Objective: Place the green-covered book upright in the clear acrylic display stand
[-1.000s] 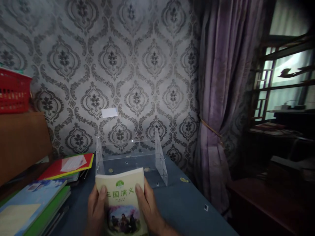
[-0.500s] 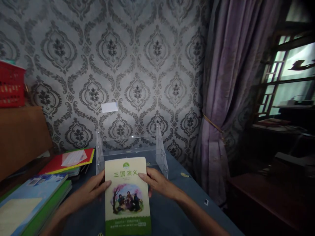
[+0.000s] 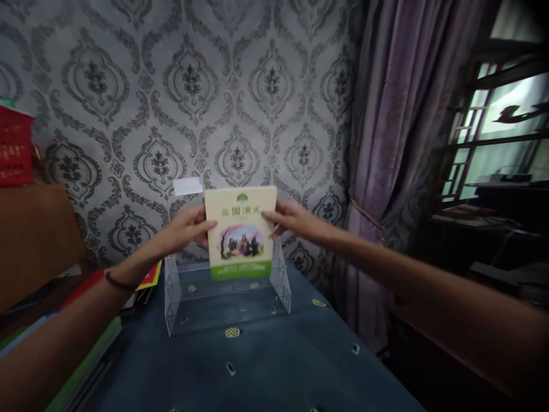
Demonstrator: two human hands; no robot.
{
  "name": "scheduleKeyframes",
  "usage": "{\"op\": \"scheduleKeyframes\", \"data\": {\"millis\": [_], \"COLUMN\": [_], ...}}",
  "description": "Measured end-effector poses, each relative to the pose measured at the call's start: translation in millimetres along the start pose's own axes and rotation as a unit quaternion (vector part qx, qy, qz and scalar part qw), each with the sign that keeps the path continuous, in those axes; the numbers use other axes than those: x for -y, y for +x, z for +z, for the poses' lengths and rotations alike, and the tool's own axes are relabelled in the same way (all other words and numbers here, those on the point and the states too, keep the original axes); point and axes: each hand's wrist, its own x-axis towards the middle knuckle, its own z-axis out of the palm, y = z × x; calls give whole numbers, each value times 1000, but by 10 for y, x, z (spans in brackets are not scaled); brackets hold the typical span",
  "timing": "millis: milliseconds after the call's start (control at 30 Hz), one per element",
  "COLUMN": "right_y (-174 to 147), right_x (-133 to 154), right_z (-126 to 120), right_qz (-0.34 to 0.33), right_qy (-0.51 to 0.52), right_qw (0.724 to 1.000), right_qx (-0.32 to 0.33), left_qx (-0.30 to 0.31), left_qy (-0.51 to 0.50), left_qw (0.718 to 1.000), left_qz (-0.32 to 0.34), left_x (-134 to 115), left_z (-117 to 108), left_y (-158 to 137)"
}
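Here, one Romance of the Three Kingdoms paperback [image 3: 242, 246], cream and green cover facing the viewer, raised upright behind the front edge of a clear acrylic rack [image 3: 282, 280]; contact with the rack cannot be told. Left hand [image 3: 189, 226]: grasping the paperback's left edge, thumb on cover. Right hand [image 3: 294, 220]: likewise, right edge. Rack: toward the far edge of the blue-covered table [image 3: 300, 360]. Hazards, as judged: uneven grip pressure could tilt the paperback; its lower edge, held too low, could catch the rack and skew it.

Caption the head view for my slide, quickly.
Left hand and right hand hold a green-and-cream book at a clear rack.
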Motion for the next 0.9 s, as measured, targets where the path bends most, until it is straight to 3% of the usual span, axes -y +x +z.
{"op": "scheduleKeyframes", "data": {"millis": [167, 300, 600, 900], "right_y": [457, 674, 831, 875], "right_x": [317, 210, -140, -148], "right_z": [-594, -729, -731, -788], "right_qz": [-99, -98, -86, -86], "right_qy": [-66, -76, -57, -58], "right_qw": [987, 979, 979, 981], "right_qx": [-108, -160, -173, -162], "left_qx": [-107, -149, -150, -143], "left_qy": [40, 80, 92, 68], "left_qw": [983, 974, 975, 978], "left_qz": [141, 153, 136, 132], "left_x": [-196, -132, 101, 122], "left_z": [-263, -273, -198, -233], "left_y": [797, 1149, 1325, 1378]}}
